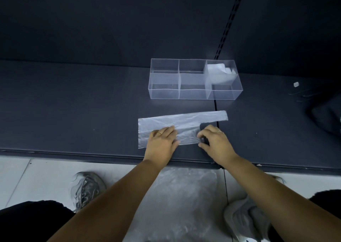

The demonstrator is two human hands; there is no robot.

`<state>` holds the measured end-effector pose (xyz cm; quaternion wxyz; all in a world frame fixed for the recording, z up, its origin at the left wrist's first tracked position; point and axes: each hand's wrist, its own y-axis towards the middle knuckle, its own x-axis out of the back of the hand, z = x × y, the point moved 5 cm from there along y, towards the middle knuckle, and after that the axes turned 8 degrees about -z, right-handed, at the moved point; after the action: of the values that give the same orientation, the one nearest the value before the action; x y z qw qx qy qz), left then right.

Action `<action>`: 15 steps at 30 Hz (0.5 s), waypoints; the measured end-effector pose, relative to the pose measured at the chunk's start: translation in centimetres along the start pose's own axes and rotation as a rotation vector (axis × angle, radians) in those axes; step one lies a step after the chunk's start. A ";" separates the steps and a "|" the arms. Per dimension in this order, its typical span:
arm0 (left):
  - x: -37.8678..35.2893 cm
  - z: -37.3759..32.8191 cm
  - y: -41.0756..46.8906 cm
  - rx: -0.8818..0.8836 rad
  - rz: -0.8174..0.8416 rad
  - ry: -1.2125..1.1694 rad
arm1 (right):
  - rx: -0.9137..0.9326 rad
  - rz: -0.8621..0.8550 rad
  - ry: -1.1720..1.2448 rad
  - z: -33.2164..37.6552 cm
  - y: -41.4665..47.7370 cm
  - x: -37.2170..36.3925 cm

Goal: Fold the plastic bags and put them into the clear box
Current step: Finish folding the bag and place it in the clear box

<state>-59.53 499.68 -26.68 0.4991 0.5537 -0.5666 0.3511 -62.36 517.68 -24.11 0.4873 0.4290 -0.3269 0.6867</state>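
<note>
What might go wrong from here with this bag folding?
1. The plastic bag is thin and crinkled. With only the left hand pressing it flat and the right hand pinching its edge, it may slide on the dark shelf and fold crooked.
2. A loose fold might spring open among the folded bags in the clear box.
3. The pile of bags on the floor between the shoes looks slippery underfoot.

Dim overall; dark shelf (92,103) soaks up light, far back panel nearly black. Pale floor (27,177) at near edge is brightest. Soft hazy glare on clear box (192,95) walls. Wide-angle bend twd edges; shoes (86,188) near cam slightly blurred.
</note>
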 end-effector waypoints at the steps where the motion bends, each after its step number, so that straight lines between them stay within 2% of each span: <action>1: -0.1 0.1 -0.2 0.005 0.035 -0.019 | -0.015 -0.037 0.018 0.1 0.2 -0.1; 3: -0.3 0.4 -0.7 -0.007 0.114 -0.014 | -0.035 -0.070 0.003 0.1 0.6 -0.2; 6: -0.4 0.6 -0.8 -0.001 0.143 -0.011 | -0.056 0.006 -0.031 -0.2 1.2 -0.6; 10: -0.2 0.4 -0.2 0.025 0.062 -0.006 | -0.166 0.116 0.265 -0.7 1.1 0.6; 11: -0.2 0.3 -0.1 0.026 0.049 0.019 | -0.148 0.091 0.255 -0.7 1.1 1.0; 13: -0.3 0.2 -0.1 0.032 0.038 0.040 | -0.052 -0.020 0.079 0.0 1.1 2.1; 15: -0.1 0.0 -0.3 0.024 0.036 0.030 | 0.104 -0.048 -0.086 1.8 0.8 2.1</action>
<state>-59.30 499.67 -26.86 0.4944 0.5439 -0.5646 0.3755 -62.96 516.73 -21.47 0.4661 0.4905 -0.3009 0.6721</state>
